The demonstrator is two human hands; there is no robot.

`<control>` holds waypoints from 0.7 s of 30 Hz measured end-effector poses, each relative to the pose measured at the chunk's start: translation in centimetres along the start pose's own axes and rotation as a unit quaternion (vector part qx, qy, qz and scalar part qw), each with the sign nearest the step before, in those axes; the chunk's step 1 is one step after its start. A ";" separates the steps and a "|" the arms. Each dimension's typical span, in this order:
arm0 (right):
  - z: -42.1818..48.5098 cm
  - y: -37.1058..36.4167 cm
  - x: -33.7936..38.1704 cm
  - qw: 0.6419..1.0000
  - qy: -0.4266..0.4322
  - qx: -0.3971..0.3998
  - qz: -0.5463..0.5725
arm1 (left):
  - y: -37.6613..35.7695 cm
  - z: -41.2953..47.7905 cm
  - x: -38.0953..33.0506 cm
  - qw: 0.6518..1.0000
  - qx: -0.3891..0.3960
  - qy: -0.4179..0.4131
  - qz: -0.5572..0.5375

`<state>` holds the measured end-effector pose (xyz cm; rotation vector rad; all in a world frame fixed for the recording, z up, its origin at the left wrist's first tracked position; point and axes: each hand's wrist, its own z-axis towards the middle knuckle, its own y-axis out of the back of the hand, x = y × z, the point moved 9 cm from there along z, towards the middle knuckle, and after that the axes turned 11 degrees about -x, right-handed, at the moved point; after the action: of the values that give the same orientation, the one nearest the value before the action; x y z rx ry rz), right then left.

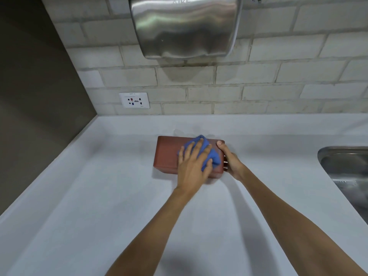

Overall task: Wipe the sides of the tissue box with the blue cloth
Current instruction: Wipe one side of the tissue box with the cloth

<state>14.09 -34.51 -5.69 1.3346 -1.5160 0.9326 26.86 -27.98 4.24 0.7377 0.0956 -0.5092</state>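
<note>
Blue cloth (207, 154) under left hand (192, 166)

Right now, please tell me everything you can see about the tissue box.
The tissue box is reddish-brown, long and rectangular with rounded corners and a matte surface; its material is unclear. It lies flat on the white counter, below the wall. The left hand presses a crumpled blue cloth onto its upper face, and the right hand grips its right end. No opening or tissue shows.
</note>
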 end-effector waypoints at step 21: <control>-0.4 0.4 -0.1 0.999 0.020 -0.027 0.027 | 0.8 -1.3 9.7 0.942 -0.065 0.329 0.030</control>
<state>13.71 -34.05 -5.69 1.2359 -1.5426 0.9394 35.84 -30.56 1.31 0.7541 0.7240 -0.1774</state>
